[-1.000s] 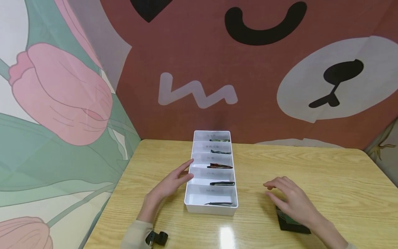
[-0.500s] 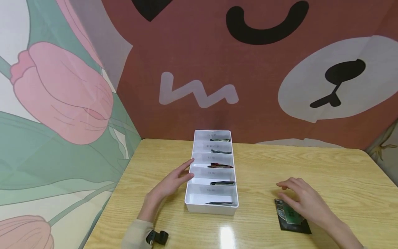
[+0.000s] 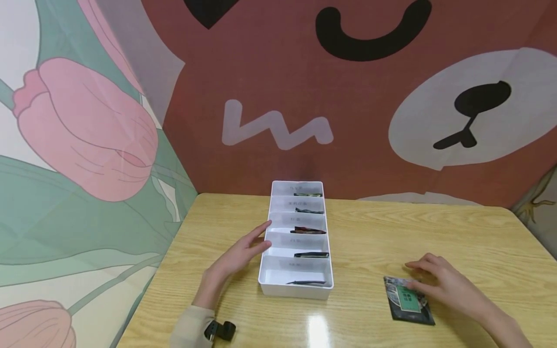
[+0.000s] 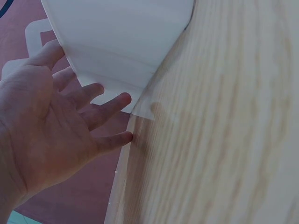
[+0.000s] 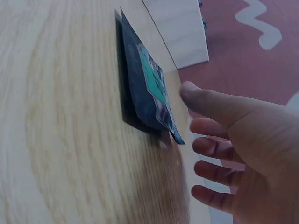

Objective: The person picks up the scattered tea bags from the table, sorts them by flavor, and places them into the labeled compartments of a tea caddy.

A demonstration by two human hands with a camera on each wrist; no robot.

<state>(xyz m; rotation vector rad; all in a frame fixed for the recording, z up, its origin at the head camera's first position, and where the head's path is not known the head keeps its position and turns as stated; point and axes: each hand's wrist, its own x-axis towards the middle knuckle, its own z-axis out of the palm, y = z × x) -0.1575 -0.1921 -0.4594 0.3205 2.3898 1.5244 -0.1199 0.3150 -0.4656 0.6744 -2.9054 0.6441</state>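
Note:
A white divided box (image 3: 296,291) stands on the table, with a thin packet in each of its several compartments, among them a red packet (image 3: 308,230) and a dark packet (image 3: 306,282) in the nearest one. My left hand (image 3: 235,258) rests its thumb and fingertips on the box's left rim, the fingers spread. On the right lies a flat black sachet (image 3: 409,309) with a green label. Just to the right of that sachet hovers my right hand (image 3: 452,287), fingers loosely bent and holding nothing. In the right wrist view a gap shows between the thumb and the sachet (image 5: 149,88).
The wooden table (image 3: 357,319) ends at a wall with a red-brown cartoon bear (image 3: 278,169). At the left stands a wall with painted tulips (image 3: 87,130). A black wrist strap device (image 3: 221,331) sits on the left wrist.
My right hand has moved right and slightly down, off the sachet, which shows more fully now. The left hand and the box have stayed in place.

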